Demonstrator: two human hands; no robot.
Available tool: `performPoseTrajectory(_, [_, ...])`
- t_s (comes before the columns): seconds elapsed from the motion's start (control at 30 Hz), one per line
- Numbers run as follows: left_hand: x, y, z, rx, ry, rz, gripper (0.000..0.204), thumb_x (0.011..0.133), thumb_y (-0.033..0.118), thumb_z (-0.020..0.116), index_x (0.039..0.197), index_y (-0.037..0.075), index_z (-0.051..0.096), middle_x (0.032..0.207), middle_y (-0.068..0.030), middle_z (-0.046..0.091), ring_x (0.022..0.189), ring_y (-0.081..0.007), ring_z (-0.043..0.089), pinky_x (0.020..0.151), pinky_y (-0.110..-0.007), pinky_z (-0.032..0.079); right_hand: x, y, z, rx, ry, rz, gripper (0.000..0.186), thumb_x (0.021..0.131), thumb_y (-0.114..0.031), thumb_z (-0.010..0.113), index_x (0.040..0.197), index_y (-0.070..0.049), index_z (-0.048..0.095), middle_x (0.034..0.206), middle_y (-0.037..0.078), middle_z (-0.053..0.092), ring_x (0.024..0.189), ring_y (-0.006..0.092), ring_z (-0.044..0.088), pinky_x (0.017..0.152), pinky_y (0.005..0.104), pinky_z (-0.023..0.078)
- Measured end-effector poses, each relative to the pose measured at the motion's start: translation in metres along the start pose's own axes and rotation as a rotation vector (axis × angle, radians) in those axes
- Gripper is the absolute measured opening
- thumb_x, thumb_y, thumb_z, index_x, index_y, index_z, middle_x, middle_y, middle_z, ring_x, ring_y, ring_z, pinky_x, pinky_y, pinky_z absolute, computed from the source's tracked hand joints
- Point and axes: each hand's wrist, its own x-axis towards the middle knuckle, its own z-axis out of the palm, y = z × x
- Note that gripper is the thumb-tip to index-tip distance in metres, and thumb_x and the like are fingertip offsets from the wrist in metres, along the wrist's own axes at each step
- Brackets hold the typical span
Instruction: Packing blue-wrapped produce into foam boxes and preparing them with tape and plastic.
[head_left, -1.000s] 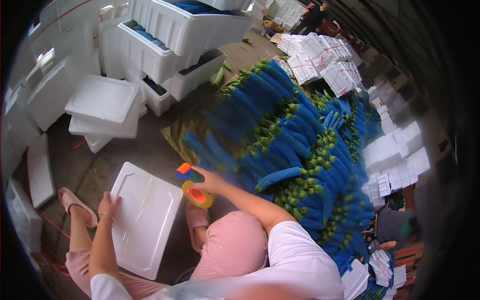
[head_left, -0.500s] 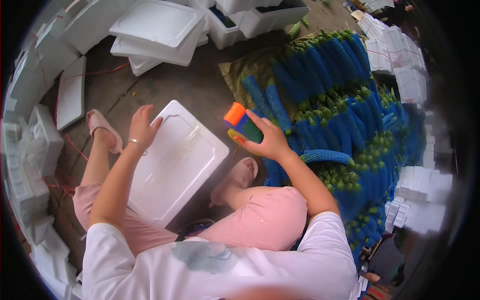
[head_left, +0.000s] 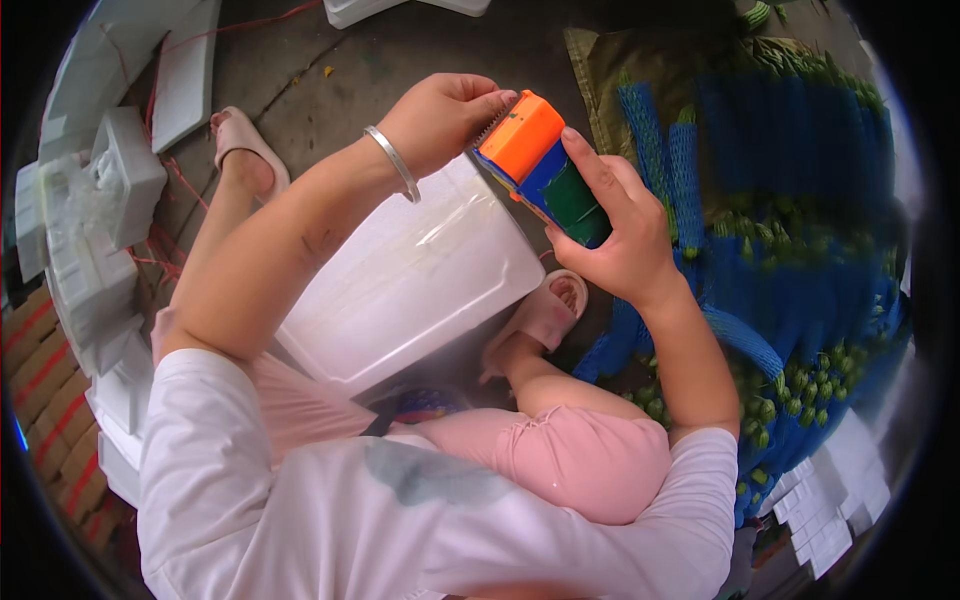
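As a tape dispenser [head_left: 545,165] tilts at a white foam box's [head_left: 420,285] two o'clock, the right hand [head_left: 635,240] wraps its fingers around it from four; the left hand [head_left: 445,120] pinches its fingers together by the toothed edge, toward ten. Blue-netted vegetables [head_left: 800,240] lie at three.

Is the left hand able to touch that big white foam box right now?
Probably yes: the left hand seems near the far corner of the white foam box, with nothing visible between. It just looks busy at the tape dispenser, which the right hand holds.
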Motion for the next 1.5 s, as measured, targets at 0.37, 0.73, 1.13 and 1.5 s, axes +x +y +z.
performPoseTrajectory(0.37, [0.126, -0.064, -0.135, 0.549, 0.066, -0.448, 0.03, 0.087, 0.036, 0.057, 0.068, 0.013, 0.056, 0.057, 0.0069, 0.037, 0.048, -0.0055, 0.029, 0.045, -0.023, 0.022, 0.046, 0.131, 0.006, 0.681, -0.717, 0.58, 0.071, 0.069, -0.021, 0.066, 0.137, -0.014, 0.045, 0.121, 0.008, 0.057, 0.106, 0.0157, 0.055, 0.098, 0.0279, 0.039])
performPoseTrajectory(0.73, [0.121, -0.067, -0.129, 0.653, -0.045, -0.833, 0.032, 0.087, 0.03, 0.058, 0.059, 0.015, 0.05, 0.051, 0.0097, 0.035, 0.04, -0.0028, 0.025, 0.039, -0.02, 0.017, 0.034, 0.158, 0.036, 0.812, -0.796, 0.689, 0.069, 0.067, -0.02, 0.067, 0.134, -0.016, 0.049, 0.118, 0.008, 0.059, 0.102, 0.0152, 0.057, 0.096, 0.0264, 0.042])
performPoseTrajectory(1.13, [0.106, -0.084, -0.135, 0.67, -0.118, -0.909, 0.031, 0.086, 0.027, 0.055, 0.057, 0.017, 0.045, 0.051, 0.0099, 0.032, 0.042, -0.0008, 0.025, 0.039, -0.02, 0.018, 0.039, 0.157, 0.039, 0.821, -0.857, 0.653, 0.068, 0.067, -0.025, 0.067, 0.133, -0.016, 0.05, 0.109, 0.009, 0.063, 0.094, 0.0159, 0.061, 0.09, 0.0266, 0.046])
performPoseTrajectory(1.5, [0.039, -0.134, -0.109, 1.173, -0.279, -0.186, 0.032, 0.092, 0.029, 0.052, 0.111, 0.005, 0.059, 0.102, -0.0111, 0.062, 0.103, -0.0248, 0.058, 0.083, -0.031, 0.045, 0.01, 0.155, 0.032, 0.726, -0.986, 0.662, 0.069, 0.067, -0.026, 0.068, 0.133, -0.015, 0.051, 0.109, 0.009, 0.064, 0.095, 0.0166, 0.061, 0.091, 0.0271, 0.046])
